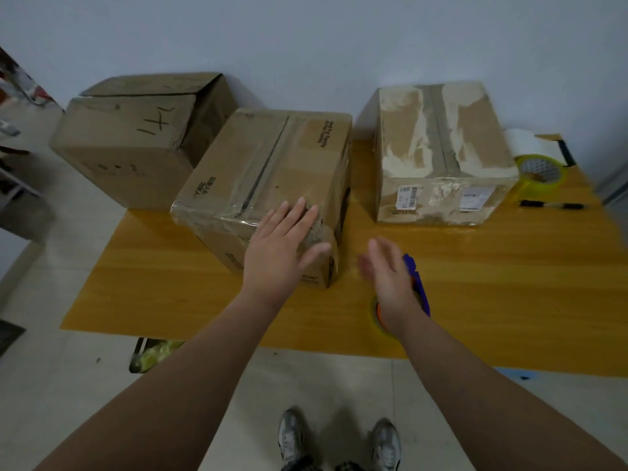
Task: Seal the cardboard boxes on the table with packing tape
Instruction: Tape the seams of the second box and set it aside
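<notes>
Brown is being shown by the left cardboard box and the middle cardboard box, whitish patches over brown by the right cardboard box, orange-yellow wood grain by the table, and blue by the tape dispenser.

Prob. a small packing/stock rm. A wood-grain table stands against a bare pale wall on a pale tiled floor. Three used cardboard cartons are on it: left box at the far-left corner w/ handwritten marks, middle box w/ printed text & clear tape, right box w/ torn paper on top & shipping labels on its front. Packing gear sits at the far-right corner: yellow tape roll, white paper roll behind it, black marker just in front. A blue tape dispenser lies near the front edge. Under the near-left corner, a bin holds yellow-green scraps.
</notes>
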The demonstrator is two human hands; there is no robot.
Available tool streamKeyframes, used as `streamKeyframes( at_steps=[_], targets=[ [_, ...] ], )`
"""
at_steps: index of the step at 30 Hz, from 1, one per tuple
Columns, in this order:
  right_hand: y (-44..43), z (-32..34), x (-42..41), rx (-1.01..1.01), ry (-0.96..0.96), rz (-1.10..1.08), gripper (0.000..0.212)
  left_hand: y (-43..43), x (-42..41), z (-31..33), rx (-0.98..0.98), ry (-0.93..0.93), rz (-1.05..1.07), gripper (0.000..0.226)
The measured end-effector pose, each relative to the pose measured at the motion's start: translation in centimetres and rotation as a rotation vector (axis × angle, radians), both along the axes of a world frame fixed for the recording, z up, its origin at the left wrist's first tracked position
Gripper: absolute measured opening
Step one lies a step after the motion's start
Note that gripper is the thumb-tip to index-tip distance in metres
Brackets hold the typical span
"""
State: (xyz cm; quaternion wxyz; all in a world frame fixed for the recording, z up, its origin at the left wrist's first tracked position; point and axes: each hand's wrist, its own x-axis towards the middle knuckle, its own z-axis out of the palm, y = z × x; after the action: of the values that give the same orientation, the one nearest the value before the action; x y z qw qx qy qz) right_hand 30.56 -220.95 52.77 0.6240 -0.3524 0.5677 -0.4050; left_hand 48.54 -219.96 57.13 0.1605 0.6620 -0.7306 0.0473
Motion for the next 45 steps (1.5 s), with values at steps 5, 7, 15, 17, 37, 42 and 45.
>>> streamKeyframes(
  at_steps=[5,7,15,17,37,42,45],
  targets=[
    [-0.3,3.1,3.4,0.311,-0.516,-0.039,0.038,0.1,0.1,0.4,0.022,0.01,-0.021,0.061],
    [-0.4,2.9,3.4,0.307,-0.511,-0.164,0.043,0.1,0.7,0.6,0.037,-0.043,-0.068,0.059],
    [0.0,2.5,5.9,0.308,-0.513,-0.263,0.042,1.3,4.4,1.6,0.136,-0.222,-0.141,0.071],
    [0.1,2.3,6.7,0.307,-0.531,-0.287,0.042,1.4,5.2,1.7,0.138,-0.231,-0.153,0.07],
    [4.1,1.9,10.6,-0.274,-0.017,-0.023,0.06,0.8,6.4,0.9,0.051,-0.098,-0.239,0.064],
    [5.2,-1.5,10.7,-0.29,0.168,0.185,0.091,0.7,6.6,0.8,0.038,-0.107,-0.253,0.063],
    [4.2,-1.6,10.0,-0.37,0.372,0.271,0.114,0.7,6.7,0.9,0.035,-0.135,-0.258,0.063]
  ],
)
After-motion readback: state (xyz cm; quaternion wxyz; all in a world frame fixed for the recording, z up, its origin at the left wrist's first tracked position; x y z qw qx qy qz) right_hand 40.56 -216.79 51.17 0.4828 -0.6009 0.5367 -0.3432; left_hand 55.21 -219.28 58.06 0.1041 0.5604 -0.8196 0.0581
